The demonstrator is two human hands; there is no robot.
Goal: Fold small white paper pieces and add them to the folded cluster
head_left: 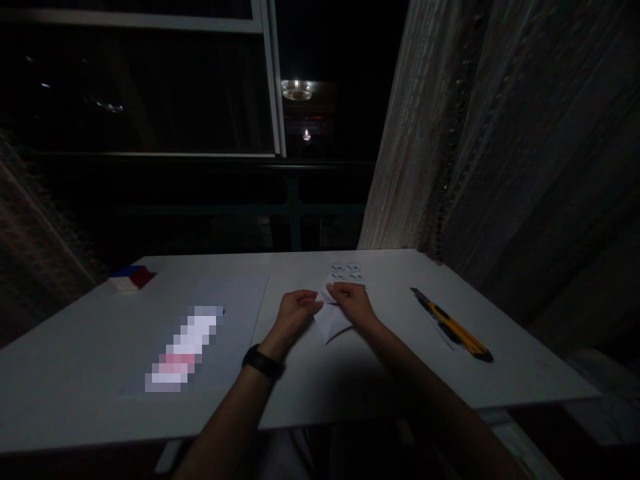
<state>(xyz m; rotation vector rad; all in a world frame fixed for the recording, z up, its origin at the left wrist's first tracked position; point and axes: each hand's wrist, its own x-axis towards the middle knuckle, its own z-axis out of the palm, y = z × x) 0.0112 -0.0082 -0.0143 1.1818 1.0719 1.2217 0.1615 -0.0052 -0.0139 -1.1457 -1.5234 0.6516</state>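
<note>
A folded white paper (pixel 330 325) with a pointed lower end is held over the middle of the table. My left hand (pixel 299 313) pinches its left edge between thumb and fingers; a dark band sits on that wrist. On the paper's upper right, my right hand (pixel 354 303) grips with curled fingers and the thumb near the top. Just beyond the hands lies a sheet printed with small black drawings (pixel 346 270), its near part hidden by the right hand. Part of the folded paper is covered by my fingers.
On the white table (pixel 380 400), a yellow and black utility knife (pixel 455 327) lies at the right. A large pale sheet (pixel 245 300) with a blurred-out patch is at the left. A coloured puzzle cube (pixel 131 277) stands at the far left. Curtains (pixel 400 147) flank the dark window.
</note>
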